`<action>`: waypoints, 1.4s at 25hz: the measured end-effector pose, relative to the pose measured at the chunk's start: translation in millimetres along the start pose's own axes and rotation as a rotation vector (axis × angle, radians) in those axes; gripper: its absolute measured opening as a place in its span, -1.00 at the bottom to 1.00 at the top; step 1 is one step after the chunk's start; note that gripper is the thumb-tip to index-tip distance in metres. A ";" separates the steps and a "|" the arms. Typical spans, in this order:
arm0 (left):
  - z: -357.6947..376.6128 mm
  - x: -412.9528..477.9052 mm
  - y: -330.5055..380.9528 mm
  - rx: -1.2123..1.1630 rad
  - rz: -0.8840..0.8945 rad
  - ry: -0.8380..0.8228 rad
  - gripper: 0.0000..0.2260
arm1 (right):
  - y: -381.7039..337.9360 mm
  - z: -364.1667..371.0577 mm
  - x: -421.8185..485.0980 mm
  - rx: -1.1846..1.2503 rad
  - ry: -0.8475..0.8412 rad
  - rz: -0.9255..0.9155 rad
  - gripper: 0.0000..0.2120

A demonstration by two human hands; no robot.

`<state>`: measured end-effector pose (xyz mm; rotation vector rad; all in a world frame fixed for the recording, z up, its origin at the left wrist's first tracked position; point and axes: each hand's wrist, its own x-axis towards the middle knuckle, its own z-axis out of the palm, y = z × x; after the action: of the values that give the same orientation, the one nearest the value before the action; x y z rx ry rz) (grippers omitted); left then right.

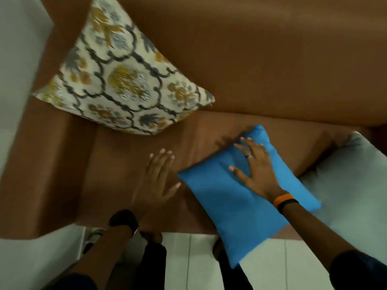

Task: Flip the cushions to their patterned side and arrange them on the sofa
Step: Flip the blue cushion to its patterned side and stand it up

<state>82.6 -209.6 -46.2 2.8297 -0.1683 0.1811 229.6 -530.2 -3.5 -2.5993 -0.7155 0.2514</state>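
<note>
Blue cushion (240,197), plain side up, flat on the seat of the brown sofa (272,59), near corner hanging past the seat's front edge over the white tiled floor (188,258). Pinned under the right hand (254,166): palm down, fingers (240,147) spread wide, tips near the cushion's far edge, thumb out to the side. Pressing, not gripping; nothing closed around the fabric. Ring on one finger, orange and black bands (284,201) at the wrist.

Beyond the right hand's fingertips and off toward the left hand's side: patterned cushion (125,80), cream with grey lattice and ochre flowers, pattern showing, propped tilted in the corner between backrest and armrest. Well apart from the blue one.

On the outer side of the right wrist: pale grey cushion (351,185), plain face up, flat on the seat, edge just beside the blue cushion (touching or merely overlapping in view, cannot tell).

Left hand (157,176) beside the blue cushion's near-left edge, over bare seat, flat and open, fingers loosely together, thumb pointing toward the cushion without reaching it. Empty. Motion-blurred, so contact with the seat uncertain. Dark watch (125,219) on that wrist.

Bare seat between the two hands; nothing lying between the blue cushion and the backrest.
</note>
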 end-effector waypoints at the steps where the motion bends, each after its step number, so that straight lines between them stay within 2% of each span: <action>1: 21.0 -6.2 32.1 -0.024 0.073 -0.053 -0.33 | 21.3 -0.3 -26.1 -0.052 -0.033 -0.066 -0.29; 5: 98.2 -35.9 112.6 0.071 0.267 -0.273 -0.18 | 115.0 15.8 -124.9 -0.250 -0.170 -0.273 -0.09; 7: 118.7 -45.5 123.1 0.139 0.266 -0.274 -0.17 | 149.9 27.4 -160.2 -0.324 -0.214 -0.325 0.01; 9: 138.3 -46.5 131.9 0.128 0.212 -0.201 -0.12 | 179.2 43.4 -184.4 -0.391 -0.222 -0.386 -0.04; 12: 143.0 -39.3 140.5 0.069 0.139 -0.154 0.00 | 185.1 58.9 -183.1 -0.472 -0.158 -0.399 -0.25; 13: 134.1 -32.1 142.0 0.031 0.121 -0.159 -0.01 | 180.5 54.5 -174.6 -0.451 -0.141 -0.372 -0.26; 15: 110.0 -10.1 138.1 -0.102 0.104 -0.140 -0.19 | 172.8 28.8 -154.7 -0.333 -0.164 -0.333 -0.25; 16: 93.6 6.8 133.9 -0.174 0.083 -0.117 -0.29 | 169.4 7.1 -142.1 -0.237 -0.181 -0.318 -0.21; 18: 57.3 48.6 129.8 -0.305 -0.027 -0.078 -0.37 | 165.8 -41.0 -110.7 -0.002 -0.194 -0.265 -0.17; 21: 3.4 126.9 122.7 -0.371 -0.116 -0.051 -0.35 | 154.6 -111.6 -45.0 0.177 -0.065 -0.180 -0.18; 25: -29.2 239.7 104.0 -0.435 -0.195 0.039 -0.40 | 150.2 -161.7 61.8 0.079 0.022 -0.058 -0.20; 29: -17.6 299.0 107.8 -0.559 -0.342 0.058 -0.31 | 149.6 -165.2 150.0 -0.029 0.227 0.122 -0.40; 32: -10.8 316.0 121.5 -0.532 -0.306 0.152 -0.28 | 134.4 -157.2 171.3 0.127 0.383 0.214 -0.42; 35: 0.3 324.2 124.4 -0.431 -0.165 0.308 -0.30 | 110.9 -135.2 164.5 0.281 0.516 0.095 -0.49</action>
<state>385.3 -358.9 35.3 2.3381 0.0858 0.4772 456.9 -578.2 57.3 -2.2844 -0.3442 -0.2678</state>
